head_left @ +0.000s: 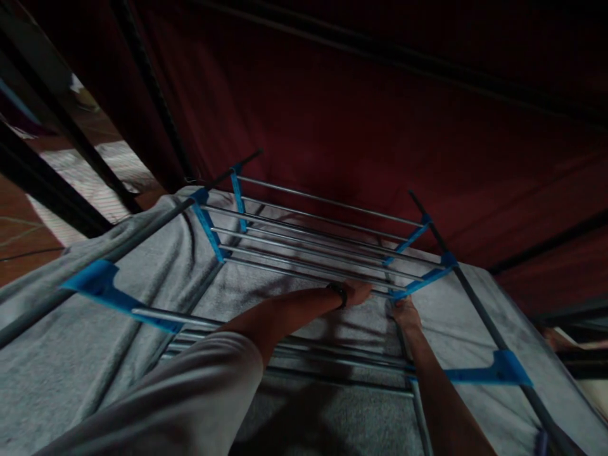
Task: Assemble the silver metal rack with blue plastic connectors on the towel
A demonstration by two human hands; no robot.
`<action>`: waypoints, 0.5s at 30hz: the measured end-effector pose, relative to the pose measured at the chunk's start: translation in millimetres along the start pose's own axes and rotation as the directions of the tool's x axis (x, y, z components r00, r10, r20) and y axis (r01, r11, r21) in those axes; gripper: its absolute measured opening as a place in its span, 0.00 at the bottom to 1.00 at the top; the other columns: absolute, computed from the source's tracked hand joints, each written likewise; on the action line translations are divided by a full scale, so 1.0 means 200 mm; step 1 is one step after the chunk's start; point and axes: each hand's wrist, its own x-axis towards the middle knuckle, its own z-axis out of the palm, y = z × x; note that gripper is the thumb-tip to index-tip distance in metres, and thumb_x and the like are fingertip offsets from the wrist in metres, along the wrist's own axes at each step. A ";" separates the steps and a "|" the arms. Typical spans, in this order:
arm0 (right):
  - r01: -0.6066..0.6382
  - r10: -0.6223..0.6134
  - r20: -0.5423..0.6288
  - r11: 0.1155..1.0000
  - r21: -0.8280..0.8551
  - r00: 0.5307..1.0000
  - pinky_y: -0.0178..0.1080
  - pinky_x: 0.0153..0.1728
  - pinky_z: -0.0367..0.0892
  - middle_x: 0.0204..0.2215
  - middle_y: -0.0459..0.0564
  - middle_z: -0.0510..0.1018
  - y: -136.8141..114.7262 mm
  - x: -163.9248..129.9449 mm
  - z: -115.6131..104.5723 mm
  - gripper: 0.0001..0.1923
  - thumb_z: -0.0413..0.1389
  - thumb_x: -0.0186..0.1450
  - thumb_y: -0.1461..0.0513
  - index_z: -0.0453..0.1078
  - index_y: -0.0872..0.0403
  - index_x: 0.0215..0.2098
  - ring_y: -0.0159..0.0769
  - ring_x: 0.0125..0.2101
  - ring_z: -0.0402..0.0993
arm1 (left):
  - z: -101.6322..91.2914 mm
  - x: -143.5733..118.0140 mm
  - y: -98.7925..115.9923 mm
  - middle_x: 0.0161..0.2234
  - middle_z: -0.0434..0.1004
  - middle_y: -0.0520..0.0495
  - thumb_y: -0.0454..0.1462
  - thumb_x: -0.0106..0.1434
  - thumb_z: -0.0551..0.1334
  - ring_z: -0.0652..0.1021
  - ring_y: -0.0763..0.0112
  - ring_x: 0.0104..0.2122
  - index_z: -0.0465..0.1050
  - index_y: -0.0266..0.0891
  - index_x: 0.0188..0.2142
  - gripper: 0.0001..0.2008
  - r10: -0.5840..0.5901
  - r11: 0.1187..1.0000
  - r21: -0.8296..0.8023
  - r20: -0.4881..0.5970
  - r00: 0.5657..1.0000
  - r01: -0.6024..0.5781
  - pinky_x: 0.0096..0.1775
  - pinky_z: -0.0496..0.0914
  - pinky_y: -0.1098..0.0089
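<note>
Left hand [357,292] and right hand [403,311] clamp the rack [313,244] by stiff, light rails over a soft grey towel [71,354]

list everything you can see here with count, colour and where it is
drying rack: one, silver rods with blue plastic brackets, centre, standing over the grey cloth
grey cloth: one, grey, spread under and around the rack, lower half of view
red fabric: one large sheet, dark red, behind the rack across the top
dark bars: several, black, upper left
floor: reddish brown, far left, with a pale patterned mat beside it
wristband: one, dark, on the left wrist
left hand: one, reaching across to the rack rods near the right bracket; pale sleeve on the arm
right hand: one, at the rack's right bracket, fingers hidden in the dark
</note>
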 end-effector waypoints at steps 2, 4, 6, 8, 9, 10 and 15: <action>-0.001 0.001 0.003 1.000 0.003 1.000 0.41 0.38 0.68 0.46 0.55 0.79 0.00 0.00 0.00 0.25 0.50 0.62 0.65 0.63 0.48 0.58 0.46 0.46 0.78 | -0.01 -0.05 -0.02 0.52 0.78 0.31 0.40 0.70 0.52 0.76 0.49 0.51 0.71 0.35 0.52 0.17 -0.040 0.998 0.039 -0.009 0.999 0.040 0.49 0.68 0.55; -0.001 0.001 0.004 1.000 0.006 1.000 0.41 0.37 0.68 0.46 0.55 0.79 0.00 0.00 0.00 0.25 0.50 0.62 0.64 0.62 0.48 0.58 0.47 0.45 0.78 | -0.02 -0.08 -0.03 0.50 0.79 0.32 0.40 0.71 0.51 0.77 0.49 0.49 0.72 0.37 0.50 0.16 -0.058 0.996 0.061 -0.012 0.998 0.059 0.47 0.68 0.56; 0.002 -0.002 -0.003 1.000 0.006 1.000 0.40 0.38 0.67 0.47 0.55 0.79 0.00 0.00 0.00 0.26 0.49 0.63 0.65 0.62 0.48 0.59 0.46 0.46 0.78 | -0.03 -0.10 -0.04 0.48 0.80 0.33 0.40 0.71 0.50 0.77 0.50 0.47 0.72 0.39 0.48 0.15 -0.060 0.996 0.072 -0.015 0.998 0.061 0.45 0.68 0.58; 0.007 -0.007 -0.014 1.000 0.004 1.000 0.40 0.39 0.67 0.49 0.55 0.79 -0.01 -0.01 0.00 0.27 0.49 0.63 0.66 0.61 0.48 0.61 0.45 0.47 0.77 | -0.03 -0.10 -0.04 0.46 0.80 0.34 0.40 0.71 0.50 0.78 0.51 0.46 0.72 0.39 0.47 0.14 -0.056 0.995 0.076 -0.022 0.998 0.058 0.44 0.67 0.58; 0.009 -0.009 -0.019 1.000 0.003 1.000 0.39 0.39 0.67 0.49 0.55 0.79 -0.01 -0.01 0.00 0.28 0.49 0.63 0.66 0.61 0.48 0.61 0.44 0.47 0.77 | -0.03 -0.10 -0.04 0.45 0.80 0.34 0.41 0.71 0.50 0.78 0.50 0.45 0.72 0.39 0.47 0.15 -0.055 0.995 0.077 -0.029 0.998 0.058 0.44 0.66 0.58; 0.011 -0.011 -0.023 1.000 0.002 1.000 0.39 0.40 0.67 0.49 0.54 0.79 -0.01 -0.01 0.00 0.28 0.49 0.63 0.67 0.61 0.48 0.62 0.44 0.47 0.77 | -0.03 -0.09 -0.04 0.44 0.80 0.33 0.41 0.71 0.50 0.78 0.50 0.45 0.72 0.38 0.46 0.15 -0.056 0.995 0.075 -0.036 0.998 0.058 0.44 0.66 0.58; 0.014 -0.015 -0.037 1.000 -0.020 0.999 0.38 0.41 0.68 0.50 0.52 0.78 -0.02 -0.01 0.02 0.29 0.48 0.65 0.66 0.58 0.48 0.64 0.41 0.47 0.77 | -0.01 -0.05 -0.05 0.44 0.79 0.35 0.40 0.70 0.52 0.77 0.51 0.46 0.72 0.38 0.46 0.13 -0.054 0.998 0.017 -0.059 0.997 0.055 0.46 0.65 0.60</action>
